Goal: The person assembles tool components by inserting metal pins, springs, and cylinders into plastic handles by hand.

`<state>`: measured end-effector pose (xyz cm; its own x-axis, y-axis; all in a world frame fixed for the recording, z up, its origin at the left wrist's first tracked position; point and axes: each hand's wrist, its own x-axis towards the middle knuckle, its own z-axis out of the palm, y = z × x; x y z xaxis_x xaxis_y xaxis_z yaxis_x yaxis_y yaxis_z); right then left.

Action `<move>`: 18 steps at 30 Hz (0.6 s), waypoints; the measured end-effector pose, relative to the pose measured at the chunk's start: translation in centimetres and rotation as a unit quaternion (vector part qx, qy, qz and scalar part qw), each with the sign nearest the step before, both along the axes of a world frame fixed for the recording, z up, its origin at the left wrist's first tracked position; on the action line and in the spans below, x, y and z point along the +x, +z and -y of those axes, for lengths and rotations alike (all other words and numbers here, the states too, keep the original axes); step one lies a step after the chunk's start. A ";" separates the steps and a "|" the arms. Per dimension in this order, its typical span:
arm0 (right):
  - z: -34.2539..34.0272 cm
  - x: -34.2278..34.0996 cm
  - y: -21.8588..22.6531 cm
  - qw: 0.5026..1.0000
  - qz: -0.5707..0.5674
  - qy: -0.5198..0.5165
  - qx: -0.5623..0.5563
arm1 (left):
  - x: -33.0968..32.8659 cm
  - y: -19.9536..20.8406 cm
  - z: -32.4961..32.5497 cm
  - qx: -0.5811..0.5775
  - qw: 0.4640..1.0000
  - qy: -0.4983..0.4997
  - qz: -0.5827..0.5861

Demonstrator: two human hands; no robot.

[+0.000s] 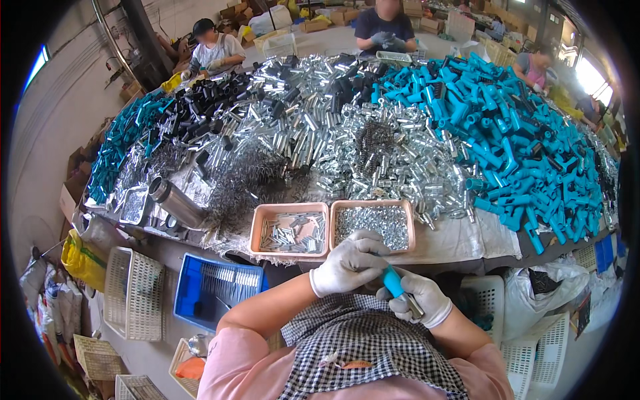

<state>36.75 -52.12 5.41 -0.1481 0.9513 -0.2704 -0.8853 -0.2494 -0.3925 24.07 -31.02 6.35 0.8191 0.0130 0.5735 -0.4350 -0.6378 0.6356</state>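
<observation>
My right hand (pixel 421 298), in a white glove, is wrapped round a teal plastic handle (pixel 393 281) with a shiny metal tube at its lower end. The piece is tilted, its teal end up and toward the left. At that upper end is my left hand (pixel 351 264), also gloved, with its fingers bent together; whatever they pinch is hidden. Just beyond my hands, two pinkish trays stand side by side on the table edge. The left tray (pixel 256 230) holds small metal pins, the right tray (pixel 411 227) many tiny metal parts.
Heaped on the table are teal handles (pixel 507 133), metal tubes (pixel 307 123), black parts (pixel 213 97) and dark springs (pixel 247 177). A steel flask (pixel 179 203) lies at the left. Below stand a blue bin (pixel 190 287) and a white crate (pixel 127 293). Several people work around the table.
</observation>
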 end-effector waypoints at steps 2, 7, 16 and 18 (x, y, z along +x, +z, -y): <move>0.2 -0.7 1.6 0.993 0.117 -0.004 -0.016 | -0.5 -0.3 -0.2 -0.048 0.998 -0.030 -0.009; 0.3 -0.6 3.3 0.905 0.420 0.061 -0.035 | -0.7 1.0 -0.4 -0.071 0.973 -0.069 -0.210; -0.2 1.7 2.1 0.823 0.537 0.185 0.002 | -0.1 2.3 0.8 0.195 0.923 -0.096 -0.318; 0.1 2.4 1.6 0.608 0.776 0.127 0.112 | 0.1 1.8 0.4 0.145 0.924 -0.084 -0.343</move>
